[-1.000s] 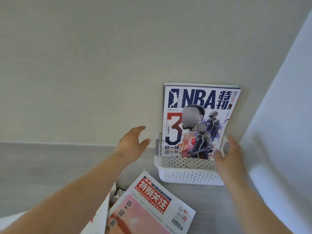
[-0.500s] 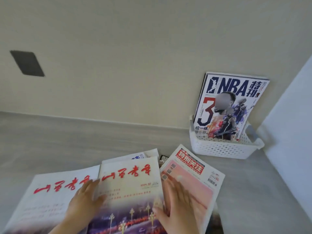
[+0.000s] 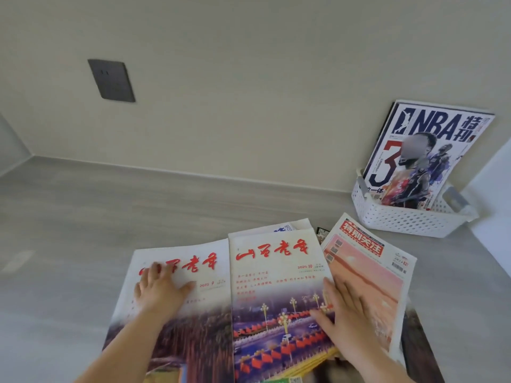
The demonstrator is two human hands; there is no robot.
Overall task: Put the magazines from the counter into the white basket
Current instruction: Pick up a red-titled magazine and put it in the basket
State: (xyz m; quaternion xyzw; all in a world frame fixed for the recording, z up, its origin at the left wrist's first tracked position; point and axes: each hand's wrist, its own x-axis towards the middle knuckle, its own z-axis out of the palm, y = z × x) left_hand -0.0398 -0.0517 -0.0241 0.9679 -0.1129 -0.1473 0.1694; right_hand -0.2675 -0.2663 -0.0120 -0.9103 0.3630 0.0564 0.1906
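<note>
Several magazines lie fanned on the grey counter (image 3: 83,222). My left hand (image 3: 159,290) rests flat on the leftmost magazine with red calligraphy (image 3: 193,272). My right hand (image 3: 341,310) lies with straight fingers over the seam between the middle magazine with a street photo (image 3: 276,286) and the pink-covered magazine (image 3: 367,272). The white perforated basket (image 3: 401,221) stands at the back right against the wall. An NBA magazine (image 3: 423,150) stands upright in it, with other magazines behind.
A dark wall socket plate (image 3: 111,80) sits on the beige wall at upper left. A white panel (image 3: 492,189) rises at the right, beside the basket. More magazine edges (image 3: 284,228) peek from under the fanned ones.
Both hands left the basket and came down onto the fanned magazines. In the last half second my left hand slid up the leftmost cover, and the view shifted left.
</note>
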